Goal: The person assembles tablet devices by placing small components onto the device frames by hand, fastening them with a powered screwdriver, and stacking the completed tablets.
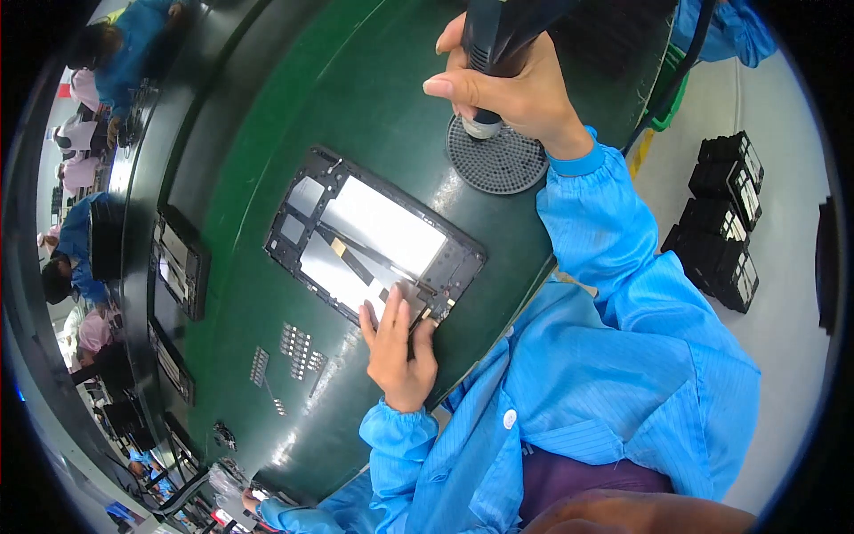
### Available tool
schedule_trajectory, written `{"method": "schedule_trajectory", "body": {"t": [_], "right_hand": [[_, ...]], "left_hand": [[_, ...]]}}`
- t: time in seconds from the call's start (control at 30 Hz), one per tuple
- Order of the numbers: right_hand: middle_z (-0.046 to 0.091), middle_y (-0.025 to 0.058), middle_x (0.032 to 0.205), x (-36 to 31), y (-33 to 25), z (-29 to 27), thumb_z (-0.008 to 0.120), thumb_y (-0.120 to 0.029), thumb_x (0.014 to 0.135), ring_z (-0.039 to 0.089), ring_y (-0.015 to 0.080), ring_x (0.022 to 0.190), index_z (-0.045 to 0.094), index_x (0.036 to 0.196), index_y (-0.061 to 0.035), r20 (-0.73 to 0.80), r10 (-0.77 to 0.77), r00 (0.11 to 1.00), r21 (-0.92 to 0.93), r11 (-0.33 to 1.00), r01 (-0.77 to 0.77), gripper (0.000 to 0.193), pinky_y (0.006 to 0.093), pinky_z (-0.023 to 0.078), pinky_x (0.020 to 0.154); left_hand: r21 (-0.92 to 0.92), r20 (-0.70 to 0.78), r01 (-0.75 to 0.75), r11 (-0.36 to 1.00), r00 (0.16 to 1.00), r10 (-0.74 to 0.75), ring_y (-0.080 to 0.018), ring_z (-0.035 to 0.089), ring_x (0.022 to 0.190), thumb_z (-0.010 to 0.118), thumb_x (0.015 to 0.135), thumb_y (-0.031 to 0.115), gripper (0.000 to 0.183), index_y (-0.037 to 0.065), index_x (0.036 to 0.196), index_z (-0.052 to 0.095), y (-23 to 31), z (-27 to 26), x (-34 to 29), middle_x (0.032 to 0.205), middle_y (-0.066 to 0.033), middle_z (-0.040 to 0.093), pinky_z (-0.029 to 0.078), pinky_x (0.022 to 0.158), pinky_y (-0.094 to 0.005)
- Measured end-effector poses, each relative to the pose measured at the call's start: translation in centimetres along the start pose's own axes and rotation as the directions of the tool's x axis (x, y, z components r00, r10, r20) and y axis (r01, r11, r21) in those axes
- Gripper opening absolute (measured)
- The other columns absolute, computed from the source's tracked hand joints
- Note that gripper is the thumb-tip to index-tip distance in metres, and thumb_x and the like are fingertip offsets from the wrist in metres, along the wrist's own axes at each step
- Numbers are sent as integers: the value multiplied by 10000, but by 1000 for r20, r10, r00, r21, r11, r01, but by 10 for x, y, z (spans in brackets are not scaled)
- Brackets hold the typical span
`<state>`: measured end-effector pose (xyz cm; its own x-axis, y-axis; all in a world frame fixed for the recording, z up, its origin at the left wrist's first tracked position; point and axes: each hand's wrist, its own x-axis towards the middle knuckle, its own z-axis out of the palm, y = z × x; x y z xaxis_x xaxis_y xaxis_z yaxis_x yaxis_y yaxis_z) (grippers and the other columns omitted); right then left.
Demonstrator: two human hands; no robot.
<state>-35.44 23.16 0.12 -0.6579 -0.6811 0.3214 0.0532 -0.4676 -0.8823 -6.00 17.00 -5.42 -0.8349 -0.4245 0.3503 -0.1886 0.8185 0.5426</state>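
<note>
An opened tablet (pixel 378 209) lies at a slant on the green bench, its inside facing up with broad silver panels. Across its middle runs a long dark strip (pixel 356 262) with a gold-coloured patch; I cannot tell whether it is a flex cable or a tool. My left hand (pixel 398 351) rests at the near edge of the tablet, fingers stretched out and touching it. In my right hand (pixel 525 89) is a black electric screwdriver (pixel 494 40), fingers wrapped round its body. Its lower end is over a round, dark perforated screw tray (pixel 495 165), partly covering it.
Small metallic parts (pixel 298 347) lie in groups left of the tablet. More opened tablets (pixel 181 267) stand along the line at the far left, with several people beyond. Black stacked trays (pixel 721 218) sit on the floor at right. A dark cable (pixel 680 76) hangs near the right arm.
</note>
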Motion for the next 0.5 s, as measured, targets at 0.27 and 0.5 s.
{"method": "schedule_trajectory", "body": {"t": [0.27,0.5], "right_hand": [[575,39,603,5,5,2,732,18,744,535,79,477,529,923,-3,-22,19,1000,-80,997,-21,271,214,369,395],[566,40,615,10,15,-1,732,38,735,530,85,479,533,931,-9,246,-344,906,-61,927,369,283,220,355,394]], "left_hand": [[-237,-244,106,966,956,-165,-276,663,913,512,860,-81,250,-54,1096,590,-5,15,7,971,-194,664,468,884,-373],[-250,-250,92,964,955,-156,-258,655,896,541,855,-83,194,-50,1035,606,1,18,16,963,-202,650,507,813,-330]]}}
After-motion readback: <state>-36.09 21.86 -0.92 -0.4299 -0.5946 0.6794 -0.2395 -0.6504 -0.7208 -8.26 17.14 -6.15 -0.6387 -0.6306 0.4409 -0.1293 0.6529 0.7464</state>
